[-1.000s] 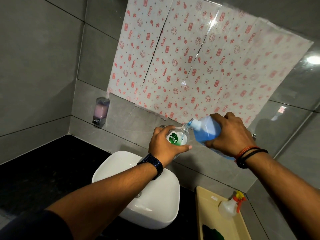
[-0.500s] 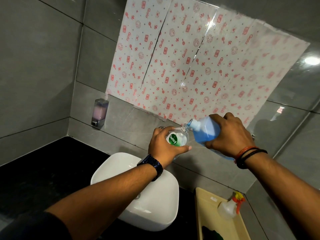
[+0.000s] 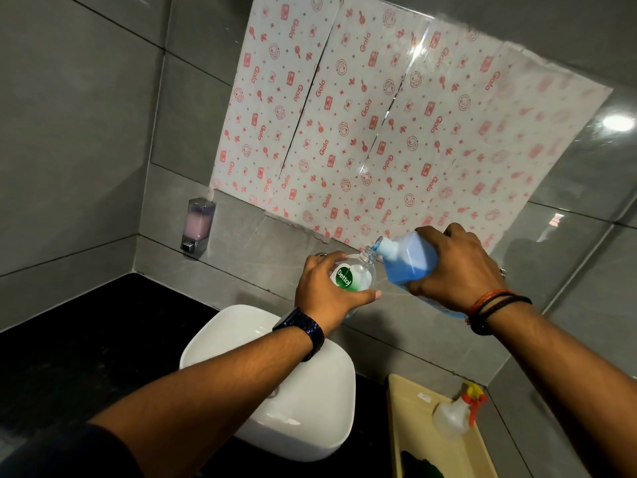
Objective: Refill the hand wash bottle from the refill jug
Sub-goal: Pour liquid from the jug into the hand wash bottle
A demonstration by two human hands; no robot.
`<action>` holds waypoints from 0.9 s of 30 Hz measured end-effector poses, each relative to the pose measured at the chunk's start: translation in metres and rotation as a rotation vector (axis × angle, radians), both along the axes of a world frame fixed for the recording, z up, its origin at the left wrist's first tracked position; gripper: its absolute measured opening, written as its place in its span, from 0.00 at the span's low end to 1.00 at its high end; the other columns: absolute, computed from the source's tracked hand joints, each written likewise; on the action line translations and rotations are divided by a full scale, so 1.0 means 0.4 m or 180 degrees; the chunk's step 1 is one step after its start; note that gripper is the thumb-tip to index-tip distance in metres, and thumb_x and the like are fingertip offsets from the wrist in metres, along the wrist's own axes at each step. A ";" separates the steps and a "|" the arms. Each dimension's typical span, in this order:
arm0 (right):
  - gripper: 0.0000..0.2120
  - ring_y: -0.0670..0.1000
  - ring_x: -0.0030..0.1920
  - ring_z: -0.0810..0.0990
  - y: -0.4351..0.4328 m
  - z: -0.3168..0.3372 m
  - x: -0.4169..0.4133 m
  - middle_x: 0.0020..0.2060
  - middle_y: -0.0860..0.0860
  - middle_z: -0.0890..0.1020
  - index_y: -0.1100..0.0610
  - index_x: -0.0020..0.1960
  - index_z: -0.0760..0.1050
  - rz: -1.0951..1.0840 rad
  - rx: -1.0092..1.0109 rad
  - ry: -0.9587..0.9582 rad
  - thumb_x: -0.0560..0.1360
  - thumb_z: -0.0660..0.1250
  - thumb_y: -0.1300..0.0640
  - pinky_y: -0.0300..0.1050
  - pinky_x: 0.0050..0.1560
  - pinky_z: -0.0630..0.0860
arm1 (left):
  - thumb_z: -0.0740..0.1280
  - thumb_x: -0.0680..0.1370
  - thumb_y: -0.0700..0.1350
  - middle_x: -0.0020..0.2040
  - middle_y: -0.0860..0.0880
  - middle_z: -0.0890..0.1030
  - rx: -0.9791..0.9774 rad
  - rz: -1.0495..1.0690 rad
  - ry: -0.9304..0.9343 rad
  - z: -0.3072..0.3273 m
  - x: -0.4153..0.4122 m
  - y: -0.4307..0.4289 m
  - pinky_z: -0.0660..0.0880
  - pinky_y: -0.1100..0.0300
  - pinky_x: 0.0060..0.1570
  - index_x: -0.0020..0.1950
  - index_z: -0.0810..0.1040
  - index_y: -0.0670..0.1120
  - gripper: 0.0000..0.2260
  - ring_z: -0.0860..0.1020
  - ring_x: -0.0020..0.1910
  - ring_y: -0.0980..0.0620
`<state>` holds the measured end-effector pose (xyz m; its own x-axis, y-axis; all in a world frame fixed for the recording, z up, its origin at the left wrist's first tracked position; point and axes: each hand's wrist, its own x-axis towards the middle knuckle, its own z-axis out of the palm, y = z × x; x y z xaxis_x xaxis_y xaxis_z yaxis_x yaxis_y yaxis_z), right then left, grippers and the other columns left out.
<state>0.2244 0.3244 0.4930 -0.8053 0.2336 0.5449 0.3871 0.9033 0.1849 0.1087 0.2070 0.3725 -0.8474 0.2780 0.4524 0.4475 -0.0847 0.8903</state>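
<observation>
My left hand (image 3: 325, 293) grips a clear hand wash bottle (image 3: 355, 274) with a green Dettol label, held above the white basin (image 3: 310, 401). My right hand (image 3: 458, 270) holds a translucent refill jug (image 3: 406, 258) of blue liquid, tipped left so its spout meets the bottle's open neck. A little blue liquid shows at the bottle's neck. The jug's lower end is hidden behind my right hand and wrist.
A wall soap dispenser (image 3: 200, 224) with pink liquid hangs at the left. A beige tray (image 3: 413, 429) at the lower right holds a clear spray bottle (image 3: 453, 417) with a red-yellow trigger and something dark. Black counter (image 3: 86, 339) surrounds the basin. Patterned paper (image 3: 379, 115) covers the wall behind.
Both hands hold nearly the same pose with jug tipped into the bottle; the view has drifted slightly, so the scene sits a little lower and left.
</observation>
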 end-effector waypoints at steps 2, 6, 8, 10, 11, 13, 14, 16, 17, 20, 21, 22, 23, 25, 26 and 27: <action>0.38 0.51 0.45 0.65 -0.001 0.001 -0.001 0.44 0.50 0.67 0.49 0.63 0.67 -0.0012 0.0015 -0.0006 0.57 0.77 0.45 0.45 0.38 0.68 | 0.80 0.55 0.57 0.54 0.53 0.71 0.0003 -0.0004 -0.0013 0.000 0.000 -0.001 0.69 0.71 0.41 0.56 0.74 0.54 0.33 0.74 0.50 0.56; 0.38 0.52 0.44 0.65 -0.004 0.002 0.001 0.44 0.50 0.67 0.49 0.63 0.67 -0.0005 0.0038 0.0000 0.57 0.78 0.45 0.46 0.37 0.69 | 0.80 0.54 0.57 0.54 0.54 0.71 0.0020 -0.0008 -0.0034 0.002 0.003 -0.004 0.68 0.74 0.39 0.56 0.74 0.55 0.32 0.74 0.49 0.56; 0.37 0.52 0.44 0.65 -0.005 0.003 0.003 0.43 0.50 0.67 0.49 0.62 0.67 0.0005 0.0033 0.0014 0.57 0.78 0.45 0.46 0.37 0.68 | 0.80 0.54 0.57 0.54 0.54 0.71 0.0022 -0.0008 -0.0043 0.003 0.004 -0.006 0.67 0.74 0.39 0.56 0.74 0.55 0.32 0.74 0.49 0.56; 0.37 0.52 0.44 0.65 -0.007 0.004 0.004 0.43 0.50 0.67 0.49 0.62 0.67 0.0016 0.0026 0.0016 0.57 0.77 0.45 0.45 0.37 0.68 | 0.80 0.55 0.57 0.54 0.53 0.71 0.0024 -0.0004 -0.0040 0.003 0.006 -0.008 0.68 0.74 0.39 0.56 0.74 0.55 0.32 0.74 0.49 0.56; 0.37 0.52 0.44 0.65 -0.008 0.004 0.005 0.43 0.51 0.67 0.49 0.62 0.67 0.0022 0.0025 0.0016 0.57 0.77 0.45 0.45 0.37 0.68 | 0.80 0.55 0.57 0.54 0.53 0.72 0.0024 0.0002 -0.0032 0.003 0.007 -0.009 0.68 0.73 0.40 0.56 0.75 0.55 0.32 0.74 0.49 0.56; 0.37 0.52 0.44 0.66 -0.009 0.005 0.005 0.43 0.51 0.67 0.49 0.62 0.67 0.0031 0.0039 0.0009 0.57 0.78 0.45 0.45 0.37 0.69 | 0.80 0.55 0.57 0.54 0.53 0.72 0.0030 0.0006 -0.0026 0.004 0.008 -0.011 0.72 0.69 0.44 0.56 0.75 0.54 0.33 0.74 0.50 0.55; 0.37 0.52 0.44 0.66 -0.009 0.005 0.006 0.43 0.51 0.67 0.49 0.62 0.67 0.0030 0.0045 0.0002 0.57 0.78 0.45 0.45 0.37 0.69 | 0.80 0.55 0.57 0.54 0.53 0.72 0.0031 0.0004 -0.0026 0.005 0.009 -0.012 0.73 0.66 0.46 0.56 0.75 0.54 0.33 0.75 0.50 0.55; 0.37 0.52 0.45 0.66 -0.009 0.005 0.007 0.43 0.50 0.67 0.49 0.62 0.67 0.0024 0.0050 -0.0005 0.57 0.78 0.45 0.45 0.37 0.69 | 0.80 0.55 0.57 0.55 0.52 0.72 0.0031 0.0009 -0.0019 0.006 0.011 -0.013 0.75 0.63 0.49 0.56 0.75 0.54 0.33 0.75 0.51 0.54; 0.37 0.52 0.45 0.66 -0.008 0.005 0.007 0.44 0.50 0.67 0.49 0.62 0.67 0.0021 0.0047 -0.0005 0.57 0.78 0.45 0.45 0.38 0.69 | 0.80 0.55 0.57 0.55 0.52 0.72 0.0029 0.0011 -0.0018 0.007 0.012 -0.013 0.75 0.62 0.49 0.56 0.75 0.54 0.33 0.75 0.51 0.54; 0.38 0.51 0.45 0.65 -0.009 0.006 0.007 0.44 0.50 0.67 0.49 0.63 0.67 0.0011 0.0024 -0.0013 0.57 0.78 0.45 0.45 0.38 0.69 | 0.81 0.55 0.57 0.54 0.53 0.72 0.0019 0.0017 -0.0028 0.008 0.013 -0.013 0.75 0.63 0.48 0.56 0.75 0.54 0.33 0.75 0.50 0.54; 0.38 0.51 0.45 0.65 -0.009 0.006 0.008 0.44 0.50 0.67 0.49 0.63 0.66 0.0005 0.0022 -0.0016 0.57 0.78 0.45 0.45 0.38 0.69 | 0.81 0.55 0.56 0.54 0.53 0.72 0.0017 0.0018 -0.0031 0.009 0.013 -0.014 0.74 0.63 0.47 0.56 0.75 0.54 0.32 0.75 0.50 0.55; 0.38 0.51 0.45 0.65 -0.009 0.007 0.008 0.44 0.50 0.67 0.49 0.63 0.66 0.0001 0.0022 -0.0019 0.57 0.78 0.45 0.45 0.38 0.69 | 0.81 0.55 0.56 0.54 0.53 0.72 0.0015 0.0019 -0.0036 0.009 0.013 -0.014 0.74 0.63 0.47 0.56 0.75 0.54 0.32 0.75 0.50 0.55; 0.38 0.51 0.45 0.65 -0.010 0.007 0.008 0.44 0.50 0.67 0.49 0.63 0.66 -0.0003 0.0026 -0.0020 0.57 0.78 0.45 0.45 0.38 0.69 | 0.81 0.55 0.56 0.54 0.53 0.72 0.0012 0.0020 -0.0041 0.010 0.014 -0.014 0.74 0.63 0.47 0.56 0.75 0.54 0.32 0.75 0.50 0.55; 0.38 0.51 0.45 0.65 -0.011 0.009 0.007 0.44 0.50 0.67 0.49 0.62 0.66 -0.0010 0.0029 -0.0021 0.57 0.78 0.45 0.45 0.38 0.69 | 0.81 0.55 0.56 0.54 0.53 0.72 0.0016 0.0020 -0.0052 0.012 0.015 -0.015 0.75 0.62 0.48 0.56 0.75 0.53 0.33 0.75 0.50 0.54; 0.38 0.51 0.45 0.66 -0.012 0.010 0.007 0.44 0.50 0.67 0.49 0.62 0.66 -0.0008 0.0026 -0.0017 0.57 0.78 0.45 0.45 0.38 0.69 | 0.81 0.55 0.56 0.54 0.53 0.72 0.0024 0.0018 -0.0056 0.012 0.015 -0.015 0.75 0.62 0.48 0.56 0.75 0.53 0.33 0.75 0.50 0.54; 0.37 0.51 0.45 0.66 -0.012 0.011 0.008 0.44 0.50 0.67 0.49 0.62 0.67 -0.0004 0.0024 -0.0013 0.57 0.78 0.45 0.45 0.38 0.68 | 0.81 0.55 0.56 0.54 0.53 0.72 0.0032 0.0014 -0.0054 0.013 0.016 -0.015 0.75 0.63 0.48 0.56 0.75 0.53 0.33 0.75 0.50 0.54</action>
